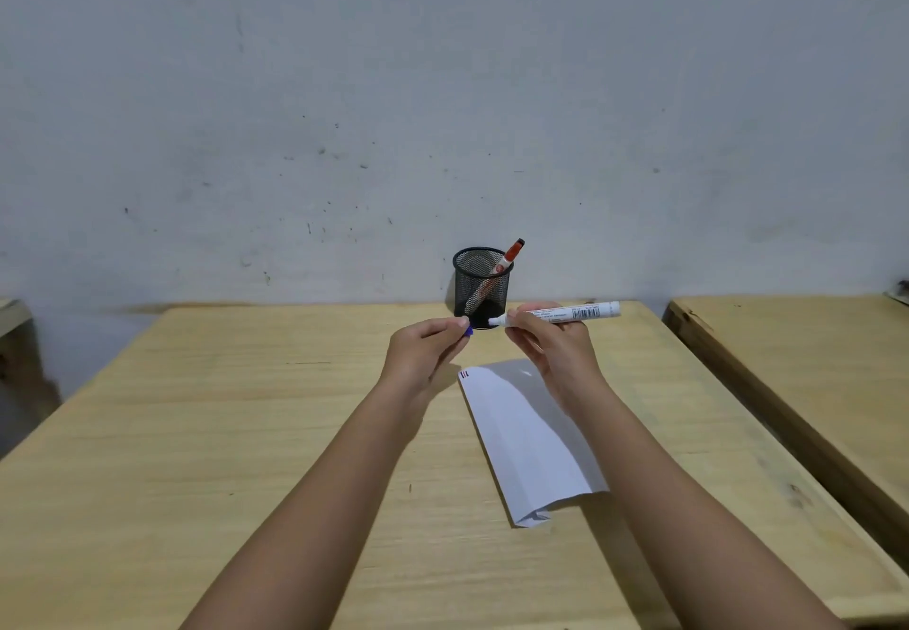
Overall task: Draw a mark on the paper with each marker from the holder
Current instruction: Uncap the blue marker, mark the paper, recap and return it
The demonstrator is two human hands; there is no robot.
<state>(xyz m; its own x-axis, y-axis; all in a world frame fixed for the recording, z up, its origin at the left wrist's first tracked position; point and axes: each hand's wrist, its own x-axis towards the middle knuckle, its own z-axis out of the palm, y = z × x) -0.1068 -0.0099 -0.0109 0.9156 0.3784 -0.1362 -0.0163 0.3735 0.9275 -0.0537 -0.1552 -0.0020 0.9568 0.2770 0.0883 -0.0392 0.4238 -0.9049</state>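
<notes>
Two hands raised above folded paper (529, 437) | right hand (551, 344) grips uncapped white marker (565, 313) | left hand (425, 346) pinches blue cap (469, 331) | red marker (497, 271) leaning in mesh holder (481, 287) on wooden table (246, 432)

A pale grey wall (442, 88) filled the upper half of the view, scuffed and flecked with dark marks. Against it stood a light wooden table (196, 432) with a plain, grained top. A second table (797, 358) of the same wood sat just beside it on the right, a narrow gap between them. At the far left edge, part of another wooden piece (12, 317) showed. The light was soft and even.
</notes>
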